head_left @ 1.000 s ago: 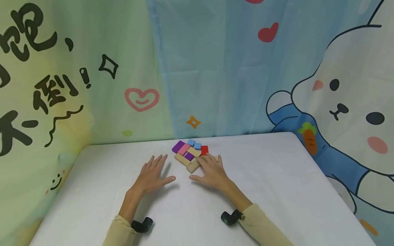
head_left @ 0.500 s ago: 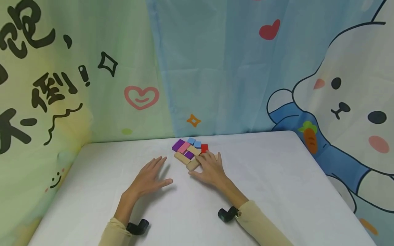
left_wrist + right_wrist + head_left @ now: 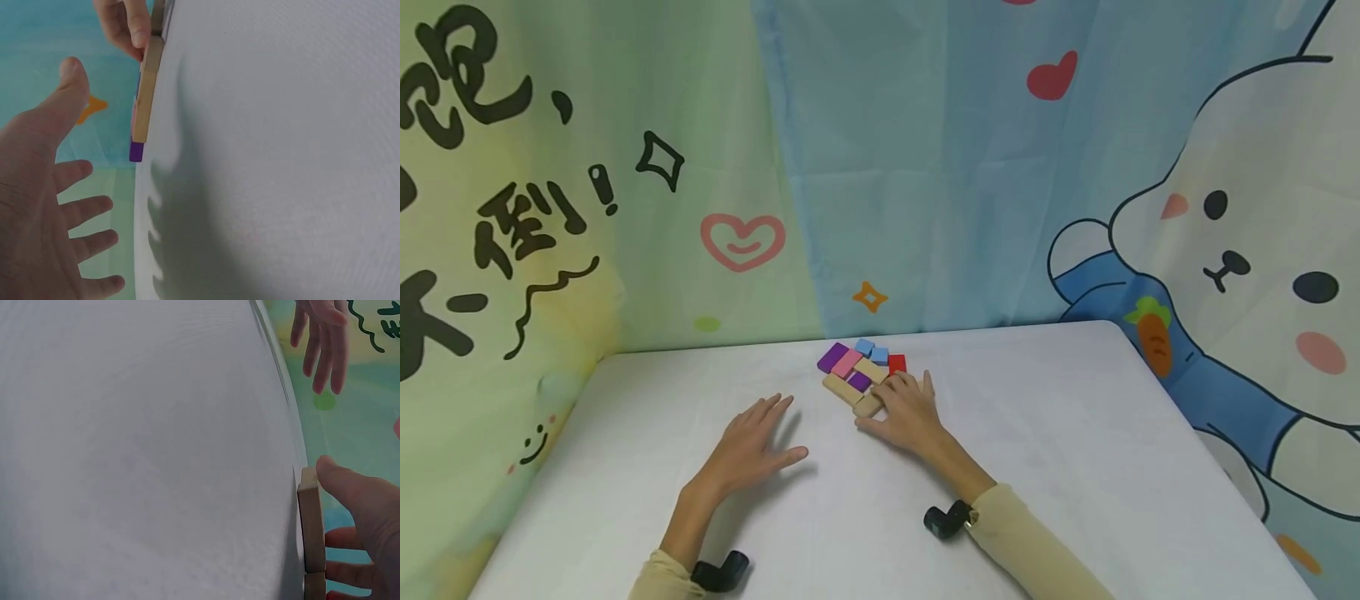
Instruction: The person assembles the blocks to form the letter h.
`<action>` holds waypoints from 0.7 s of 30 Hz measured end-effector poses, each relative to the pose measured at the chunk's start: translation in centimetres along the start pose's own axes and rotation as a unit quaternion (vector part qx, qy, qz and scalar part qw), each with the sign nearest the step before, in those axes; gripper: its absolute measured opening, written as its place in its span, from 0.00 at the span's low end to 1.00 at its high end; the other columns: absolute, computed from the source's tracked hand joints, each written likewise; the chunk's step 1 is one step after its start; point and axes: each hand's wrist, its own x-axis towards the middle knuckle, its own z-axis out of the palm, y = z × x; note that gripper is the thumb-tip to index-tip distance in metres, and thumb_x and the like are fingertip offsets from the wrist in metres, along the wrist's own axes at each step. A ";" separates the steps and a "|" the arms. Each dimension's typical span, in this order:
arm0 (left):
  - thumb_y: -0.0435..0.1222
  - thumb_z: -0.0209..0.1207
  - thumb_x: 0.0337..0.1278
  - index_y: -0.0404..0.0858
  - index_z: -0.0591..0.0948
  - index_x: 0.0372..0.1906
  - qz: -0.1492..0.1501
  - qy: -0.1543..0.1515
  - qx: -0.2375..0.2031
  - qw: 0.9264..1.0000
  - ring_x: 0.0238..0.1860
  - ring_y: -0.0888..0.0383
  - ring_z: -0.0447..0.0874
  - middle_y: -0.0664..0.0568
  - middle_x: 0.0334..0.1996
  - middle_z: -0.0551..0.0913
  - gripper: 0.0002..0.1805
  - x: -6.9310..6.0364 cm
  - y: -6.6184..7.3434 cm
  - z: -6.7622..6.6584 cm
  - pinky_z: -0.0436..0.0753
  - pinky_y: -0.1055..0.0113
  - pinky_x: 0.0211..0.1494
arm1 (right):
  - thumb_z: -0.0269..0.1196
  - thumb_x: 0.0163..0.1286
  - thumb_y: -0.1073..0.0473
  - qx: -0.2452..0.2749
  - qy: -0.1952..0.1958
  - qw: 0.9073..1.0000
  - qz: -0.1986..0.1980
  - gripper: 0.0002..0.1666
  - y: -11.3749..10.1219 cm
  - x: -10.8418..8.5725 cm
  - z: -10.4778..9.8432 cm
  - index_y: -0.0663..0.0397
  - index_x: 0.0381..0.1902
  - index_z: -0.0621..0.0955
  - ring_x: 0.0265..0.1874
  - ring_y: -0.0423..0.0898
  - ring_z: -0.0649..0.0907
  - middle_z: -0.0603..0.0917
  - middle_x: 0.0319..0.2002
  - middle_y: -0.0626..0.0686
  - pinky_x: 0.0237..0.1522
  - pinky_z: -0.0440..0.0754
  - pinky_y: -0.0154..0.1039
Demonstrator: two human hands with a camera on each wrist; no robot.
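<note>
Wooden blocks point(image 3: 859, 382): they lie toward the far edge of the worktop point(image 3: 1037, 433), near the printed backdrop point(image 3: 880, 167), packed in slanting rows; lying flat probably keeps them steady and their sides easy to line up.
Right hand point(image 3: 904, 412): your lightly bent fingers reach over the group's near right side and seem to touch the front plain block point(image 3: 312, 525), thumb just beside its left end; I judge this a steadying or nudging touch rather than a grip. What lies beneath the palm is hidden from you.
Left hand point(image 3: 741, 447): your fingers are spread, holding nothing, above the worktop and apart from the blocks, which likely leaves the other side room.
Colours: the purple block point(image 3: 832, 357) takes the far left corner, the pink block point(image 3: 847, 363) beside it; two blue blocks point(image 3: 880, 356) sit behind, and the red block point(image 3: 897, 363) is just past your right fingers.
Shapes: you see squared bars and shorter cubes, edges slightly softened.
Textures: bare pale wood, smooth solid colours, a finely grained white worktop surface and softly creased cloth behind.
</note>
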 end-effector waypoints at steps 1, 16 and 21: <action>0.62 0.60 0.53 0.43 0.62 0.74 0.000 0.001 0.001 1.000 0.73 0.37 0.59 0.40 0.72 0.64 0.47 0.0 0.0 0.0 0.60 0.37 0.71 | 0.63 0.55 0.27 0.003 -0.002 1.000 0.005 0.39 -0.1 0.0 0.0 0.45 0.56 0.81 0.63 0.53 0.72 0.80 0.52 0.52 0.67 0.54 0.72; 0.61 0.59 0.54 0.42 0.65 0.72 -0.007 0.002 0.009 1.000 0.73 0.36 0.58 0.39 0.71 0.65 0.44 -0.4 -0.2 -0.1 0.58 0.34 0.70 | 0.67 0.54 0.31 0.004 -0.003 1.000 0.029 0.31 -0.6 0.3 0.2 0.45 0.46 0.81 0.58 0.55 0.73 0.80 0.47 0.56 0.70 0.54 0.68; 0.62 0.59 0.53 0.43 0.67 0.71 -0.004 0.003 0.007 1.000 0.73 0.36 0.58 0.40 0.72 0.65 0.44 -0.5 -0.3 -0.3 0.58 0.34 0.70 | 0.68 0.53 0.31 0.002 -0.013 0.999 0.044 0.39 -0.7 0.6 0.0 0.51 0.54 0.80 0.62 0.56 0.72 0.81 0.53 0.57 0.71 0.54 0.66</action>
